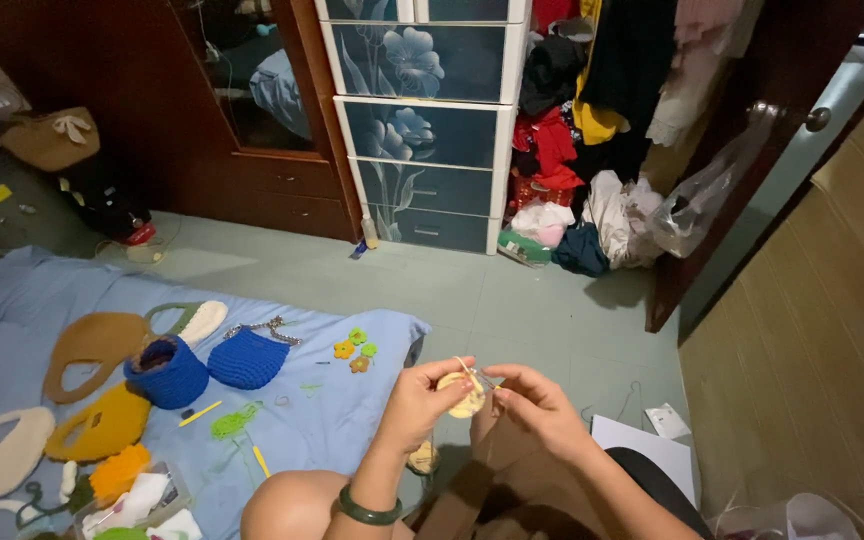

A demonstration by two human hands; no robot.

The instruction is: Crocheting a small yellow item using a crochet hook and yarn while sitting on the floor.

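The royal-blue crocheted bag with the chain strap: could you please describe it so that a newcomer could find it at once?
Start at the light-blue sheet spread on the floor. Near its middle lie two blue crocheted pieces, side by side. The royal-blue crocheted bag is the right one, flat with a metal chain at its top, whereas the darker bucket-shaped pouch stands open.

One head-worn view looks steeply down, close over the hands (482,400), facing the drawers (422,130).

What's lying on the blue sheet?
On the blue sheet: crocheted bags, small flowers, a yellow hook, green yarn. The floor under it is covered.
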